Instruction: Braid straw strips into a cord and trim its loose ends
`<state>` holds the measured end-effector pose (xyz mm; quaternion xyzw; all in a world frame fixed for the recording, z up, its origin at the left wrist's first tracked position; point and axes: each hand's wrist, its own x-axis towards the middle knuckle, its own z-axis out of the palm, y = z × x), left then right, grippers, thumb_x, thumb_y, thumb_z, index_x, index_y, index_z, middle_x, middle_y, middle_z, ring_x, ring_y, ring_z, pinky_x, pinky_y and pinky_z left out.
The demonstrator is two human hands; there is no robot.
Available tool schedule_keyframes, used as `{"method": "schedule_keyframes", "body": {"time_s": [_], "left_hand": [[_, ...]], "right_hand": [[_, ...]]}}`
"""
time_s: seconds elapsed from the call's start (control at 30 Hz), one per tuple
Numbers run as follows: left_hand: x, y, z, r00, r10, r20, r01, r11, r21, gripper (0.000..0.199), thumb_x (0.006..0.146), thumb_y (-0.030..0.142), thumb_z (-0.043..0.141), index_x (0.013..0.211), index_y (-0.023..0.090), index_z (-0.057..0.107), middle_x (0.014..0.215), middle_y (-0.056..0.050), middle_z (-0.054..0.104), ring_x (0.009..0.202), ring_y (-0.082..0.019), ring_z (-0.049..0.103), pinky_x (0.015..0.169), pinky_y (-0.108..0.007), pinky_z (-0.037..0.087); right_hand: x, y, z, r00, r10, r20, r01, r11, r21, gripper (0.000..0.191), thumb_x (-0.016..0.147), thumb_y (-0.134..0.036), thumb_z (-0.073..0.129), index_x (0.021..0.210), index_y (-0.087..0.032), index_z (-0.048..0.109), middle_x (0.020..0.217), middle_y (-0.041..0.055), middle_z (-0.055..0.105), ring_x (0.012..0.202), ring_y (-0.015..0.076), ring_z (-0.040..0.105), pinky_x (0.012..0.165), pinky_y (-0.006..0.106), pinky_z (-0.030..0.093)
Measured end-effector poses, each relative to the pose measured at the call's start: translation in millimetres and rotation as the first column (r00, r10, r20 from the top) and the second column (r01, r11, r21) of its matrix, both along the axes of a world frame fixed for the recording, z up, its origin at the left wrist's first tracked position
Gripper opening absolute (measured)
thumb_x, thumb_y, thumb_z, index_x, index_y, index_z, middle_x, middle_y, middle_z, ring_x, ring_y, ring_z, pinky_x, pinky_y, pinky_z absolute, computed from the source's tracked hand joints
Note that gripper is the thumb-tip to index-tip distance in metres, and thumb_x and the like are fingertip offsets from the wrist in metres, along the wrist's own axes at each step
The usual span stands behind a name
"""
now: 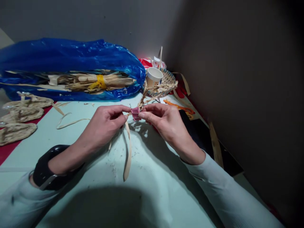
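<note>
Centrally, above a pale green tabletop, a small, boxy pink clip sits between two bare hands. The right hand grasps its edge; the left hand pinches a flat tan straw strip, which dangles. A braided tan straw cord extends behind.

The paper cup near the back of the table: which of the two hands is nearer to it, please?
Right. The right hand is almost straight in front of the paper cup; the left hand is farther away, in front and to its left.
</note>
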<state>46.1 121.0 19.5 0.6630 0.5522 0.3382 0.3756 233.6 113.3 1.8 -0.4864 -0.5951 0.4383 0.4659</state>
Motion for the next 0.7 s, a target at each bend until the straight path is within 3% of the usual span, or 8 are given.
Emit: {"method": "schedule_keyframes", "body": {"time_s": [0.13,0.3,0.43,0.7], "left_hand": [[0.2,1.6,1.6,0.997,0.074,0.032,-0.075,0.997,0.017,0.021,0.075,0.029,0.066,0.090,0.021,0.078,0.055,0.007,0.053,0.053,-0.012,0.040,0.052,-0.028,0.028],[0.4,0.4,-2.4,0.997,0.069,0.038,-0.069,0.997,0.015,0.020,0.074,0.028,0.068,0.088,0.022,0.081,0.053,0.007,0.055,0.052,-0.012,0.040,0.051,-0.027,0.028],[3.1,-0.6,-6.1,0.991,0.109,0.076,-0.110,0.994,0.014,0.022,0.075,0.027,0.067,0.093,0.023,0.080,0.053,0.009,0.048,0.051,-0.010,0.035,0.049,-0.027,0.024],[4.9,-6.3,-7.6,0.989,0.137,0.060,-0.139,0.990,0.029,0.018,0.083,0.026,0.069,0.099,0.019,0.074,0.062,0.008,0.053,0.054,-0.010,0.039,0.052,-0.027,0.028]], "right_hand": [[1.7,0.7,1.9,1.000,-0.024,-0.018,0.024,0.999,-0.039,0.021,0.082,-0.037,0.076,0.081,-0.016,0.077,0.069,0.0019,0.073,0.058,0.0119,0.052,0.053,0.025,0.034],[1.5,0.8,0.9,0.998,-0.060,-0.018,0.058,0.996,-0.066,0.020,0.080,-0.037,0.077,0.085,-0.017,0.077,0.074,0.0038,0.075,0.062,0.0151,0.058,0.051,0.025,0.033],[1.8,0.6,0.4,0.998,-0.059,-0.034,0.057,0.997,-0.061,0.018,0.081,-0.037,0.077,0.083,-0.019,0.079,0.075,0.0030,0.075,0.064,0.0158,0.061,0.052,0.025,0.035],[3.2,0.3,1.2,0.997,-0.066,-0.026,0.065,0.996,-0.053,0.017,0.082,-0.036,0.077,0.084,-0.019,0.081,0.071,0.0018,0.075,0.057,0.0122,0.054,0.051,0.025,0.031]]}}
